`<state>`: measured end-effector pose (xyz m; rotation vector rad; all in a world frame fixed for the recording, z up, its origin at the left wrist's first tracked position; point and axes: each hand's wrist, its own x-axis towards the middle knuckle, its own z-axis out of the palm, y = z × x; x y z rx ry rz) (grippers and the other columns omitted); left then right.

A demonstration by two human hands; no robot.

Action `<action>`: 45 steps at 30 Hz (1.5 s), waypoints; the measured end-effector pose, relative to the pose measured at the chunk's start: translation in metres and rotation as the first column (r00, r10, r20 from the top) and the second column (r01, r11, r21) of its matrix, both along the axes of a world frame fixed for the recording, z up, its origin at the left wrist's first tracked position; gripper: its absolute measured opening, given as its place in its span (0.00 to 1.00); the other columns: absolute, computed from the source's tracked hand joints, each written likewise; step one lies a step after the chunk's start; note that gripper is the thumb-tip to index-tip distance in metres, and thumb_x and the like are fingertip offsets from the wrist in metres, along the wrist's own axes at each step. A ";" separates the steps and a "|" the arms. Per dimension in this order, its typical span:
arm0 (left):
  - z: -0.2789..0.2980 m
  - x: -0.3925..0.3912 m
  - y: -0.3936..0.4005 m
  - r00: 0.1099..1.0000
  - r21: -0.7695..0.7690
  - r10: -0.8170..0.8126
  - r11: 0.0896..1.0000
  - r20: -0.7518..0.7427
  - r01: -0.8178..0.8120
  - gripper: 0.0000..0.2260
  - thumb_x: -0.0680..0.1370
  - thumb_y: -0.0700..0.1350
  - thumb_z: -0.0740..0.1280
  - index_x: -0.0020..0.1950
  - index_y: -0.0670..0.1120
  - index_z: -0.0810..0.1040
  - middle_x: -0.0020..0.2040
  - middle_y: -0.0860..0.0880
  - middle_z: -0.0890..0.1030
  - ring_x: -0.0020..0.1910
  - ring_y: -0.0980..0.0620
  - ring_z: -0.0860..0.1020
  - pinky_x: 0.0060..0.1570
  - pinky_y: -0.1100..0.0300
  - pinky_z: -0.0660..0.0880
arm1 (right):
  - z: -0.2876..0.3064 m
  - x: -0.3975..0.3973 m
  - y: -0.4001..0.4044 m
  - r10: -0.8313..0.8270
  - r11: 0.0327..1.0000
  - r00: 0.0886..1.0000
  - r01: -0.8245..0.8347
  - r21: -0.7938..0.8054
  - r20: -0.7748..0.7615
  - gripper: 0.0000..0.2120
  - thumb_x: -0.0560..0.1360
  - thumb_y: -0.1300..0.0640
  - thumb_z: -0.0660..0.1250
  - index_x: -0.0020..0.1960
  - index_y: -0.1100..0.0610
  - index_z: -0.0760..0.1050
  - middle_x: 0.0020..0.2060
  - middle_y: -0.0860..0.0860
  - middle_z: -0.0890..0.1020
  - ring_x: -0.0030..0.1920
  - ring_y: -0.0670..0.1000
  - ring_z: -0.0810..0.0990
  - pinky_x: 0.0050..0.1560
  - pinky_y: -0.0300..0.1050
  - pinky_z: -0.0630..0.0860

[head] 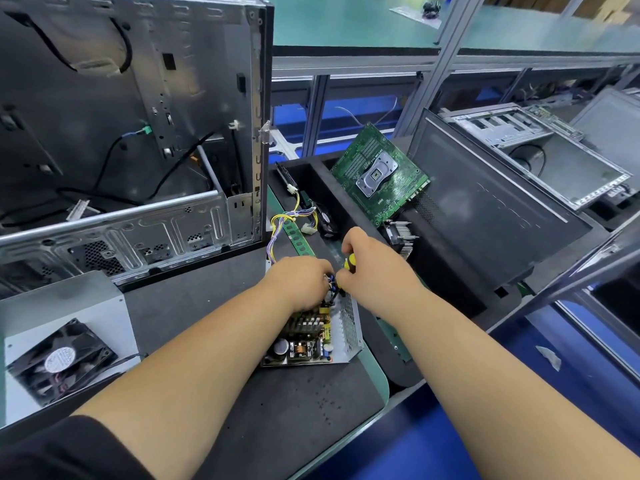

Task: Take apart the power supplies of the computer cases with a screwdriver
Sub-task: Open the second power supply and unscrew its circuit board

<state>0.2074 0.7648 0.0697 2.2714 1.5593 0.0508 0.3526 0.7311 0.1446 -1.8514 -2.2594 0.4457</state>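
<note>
Head view of a disassembly bench. An opened power supply (311, 336), its cover removed and its circuit board exposed inside a perforated metal shell, lies on a dark mat (277, 410) near the bench's front edge. Both hands meet over the far end of this unit. The left hand (299, 280) lies directly on the far part of the board, fingers curled down among the blue and black wires there; whether it pinches a wire cannot be told. The right hand (372, 263), just beside and touching the left, is closed around the yellow-and-black handle of a screwdriver (349, 263), whose shaft points down toward the unit's far right corner; the tip is hidden. A bundle of yellow and purple cables (289, 221) runs from the unit away toward a tray. To the left stands an open computer case (138, 133); in front of it lies the detached cover with a black fan (62, 362). Beyond the hands, a green motherboard (381, 174) leans in a black foam tray (450, 220).
</note>
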 end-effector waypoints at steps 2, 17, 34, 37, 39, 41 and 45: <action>-0.001 0.000 0.001 1.000 -0.006 0.002 1.000 0.001 -0.002 0.15 0.80 0.48 0.57 0.64 0.59 0.75 0.58 0.49 0.81 0.56 0.43 0.77 0.44 0.55 0.69 | 0.001 0.001 -0.001 0.013 1.000 1.000 -0.012 0.008 -0.004 0.11 0.74 0.54 0.67 0.51 0.52 0.65 0.39 0.45 0.69 0.37 0.48 0.68 0.31 0.42 0.59; 0.001 0.001 0.000 1.000 -0.004 0.013 1.000 0.003 -0.013 0.14 0.80 0.47 0.57 0.62 0.58 0.76 0.58 0.48 0.81 0.56 0.42 0.77 0.44 0.55 0.67 | 0.005 -0.001 -0.005 0.041 0.999 0.999 -0.041 0.001 -0.022 0.08 0.75 0.56 0.66 0.50 0.52 0.69 0.45 0.48 0.71 0.43 0.51 0.70 0.37 0.45 0.63; 0.001 0.001 0.001 1.000 -0.027 0.017 1.000 0.015 -0.016 0.15 0.79 0.46 0.57 0.63 0.57 0.76 0.51 0.50 0.81 0.50 0.44 0.77 0.39 0.56 0.66 | 0.004 -0.003 -0.008 0.084 0.993 0.983 -0.097 0.074 0.162 0.10 0.79 0.50 0.62 0.54 0.55 0.67 0.43 0.50 0.74 0.43 0.56 0.74 0.37 0.48 0.63; 0.004 0.001 -0.001 1.000 -0.043 0.021 0.999 0.013 -0.020 0.15 0.79 0.45 0.57 0.62 0.58 0.75 0.40 0.51 0.74 0.43 0.45 0.73 0.37 0.56 0.63 | 0.004 -0.002 -0.005 0.073 0.992 0.953 -0.099 0.076 0.295 0.16 0.83 0.42 0.55 0.52 0.55 0.67 0.37 0.50 0.74 0.40 0.57 0.76 0.34 0.48 0.65; 0.004 0.000 -0.001 1.000 -0.029 0.017 0.999 0.018 -0.017 0.16 0.80 0.46 0.56 0.63 0.59 0.75 0.45 0.50 0.77 0.47 0.44 0.74 0.42 0.55 0.64 | 0.003 -0.001 -0.003 0.075 0.995 0.964 -0.091 0.050 0.255 0.11 0.84 0.46 0.57 0.52 0.54 0.65 0.36 0.48 0.72 0.38 0.55 0.74 0.33 0.48 0.64; 0.003 0.001 0.000 1.000 -0.021 0.019 1.000 0.016 -0.019 0.15 0.80 0.46 0.56 0.62 0.58 0.75 0.53 0.48 0.80 0.52 0.43 0.77 0.43 0.55 0.65 | 0.004 0.000 -0.004 0.068 0.996 0.983 -0.076 0.040 0.168 0.08 0.82 0.51 0.60 0.51 0.53 0.63 0.35 0.46 0.69 0.34 0.50 0.70 0.30 0.47 0.60; 0.001 0.002 0.000 1.000 -0.010 0.016 1.000 0.004 -0.016 0.16 0.80 0.47 0.57 0.65 0.57 0.75 0.61 0.50 0.80 0.58 0.44 0.77 0.47 0.54 0.70 | 0.009 0.001 -0.007 0.088 0.996 0.995 -0.090 0.022 0.054 0.08 0.76 0.58 0.64 0.53 0.54 0.67 0.45 0.48 0.71 0.43 0.53 0.70 0.37 0.47 0.61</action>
